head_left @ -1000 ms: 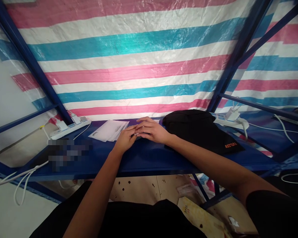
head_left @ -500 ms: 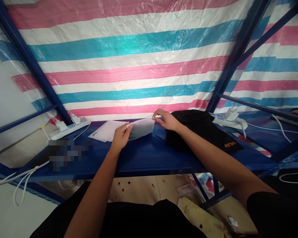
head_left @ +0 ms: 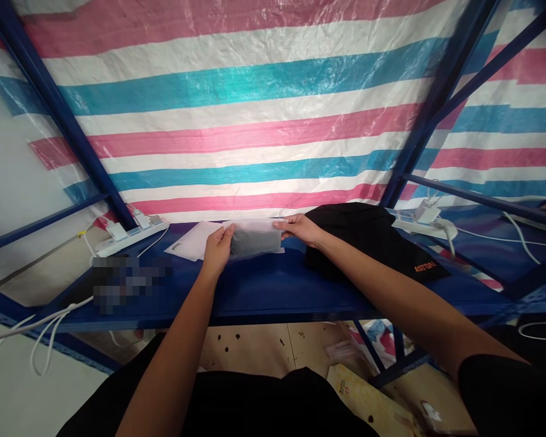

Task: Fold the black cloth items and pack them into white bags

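A frosted plastic bag [head_left: 256, 238] with something dark grey inside is stretched between my two hands, just above the blue shelf. My left hand [head_left: 218, 247] pinches its left end, thumb on top. At the upper right corner, the fingers of my right hand [head_left: 301, 229] are closed on the bag's edge. What the dark content is, I cannot make out. White flat sleeves or sheets [head_left: 188, 243] lie on the shelf just left of my left hand, partly hidden by it. Under my right forearm rests a folded black garment [head_left: 350, 224] with orange lettering.
White power strips with plugs stand at the left [head_left: 131, 238] and right [head_left: 425, 224] of the blue shelf [head_left: 273, 291], their cables trailing. Blue metal posts frame a striped plastic sheet [head_left: 255, 133] behind. Cardboard boxes [head_left: 368, 394] sit below the shelf.
My right hand has come down and now grips the bag's upper right corner with fingers closed. The bag has flattened out and faces me more squarely. My left hand has shifted slightly left.
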A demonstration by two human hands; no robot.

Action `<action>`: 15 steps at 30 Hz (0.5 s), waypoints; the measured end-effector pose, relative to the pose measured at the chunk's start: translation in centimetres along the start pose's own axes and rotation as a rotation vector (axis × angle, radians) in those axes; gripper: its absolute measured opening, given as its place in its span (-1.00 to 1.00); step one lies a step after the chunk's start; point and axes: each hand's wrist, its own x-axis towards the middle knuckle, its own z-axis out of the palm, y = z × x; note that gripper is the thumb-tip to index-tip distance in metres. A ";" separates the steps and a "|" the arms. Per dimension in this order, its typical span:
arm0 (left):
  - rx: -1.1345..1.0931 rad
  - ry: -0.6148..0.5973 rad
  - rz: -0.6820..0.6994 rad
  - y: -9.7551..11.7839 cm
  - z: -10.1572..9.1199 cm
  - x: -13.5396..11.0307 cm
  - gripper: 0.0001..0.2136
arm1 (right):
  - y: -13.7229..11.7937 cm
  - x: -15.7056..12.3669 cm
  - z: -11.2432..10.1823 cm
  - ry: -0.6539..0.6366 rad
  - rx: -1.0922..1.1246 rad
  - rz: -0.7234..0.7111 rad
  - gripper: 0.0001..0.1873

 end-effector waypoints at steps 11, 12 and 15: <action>0.425 0.310 0.031 0.7 -1.2 0.0 -0.71 | -3.1 6.0 3.1 0.334 -0.057 -0.260 -0.41; 0.463 0.308 -0.005 0.6 -1.4 0.1 -0.70 | -3.6 7.5 3.9 0.369 -0.126 -0.292 -0.42; 0.447 0.352 -0.182 0.1 -1.9 0.7 -0.60 | -5.5 12.6 6.8 0.395 -0.391 -0.402 -0.44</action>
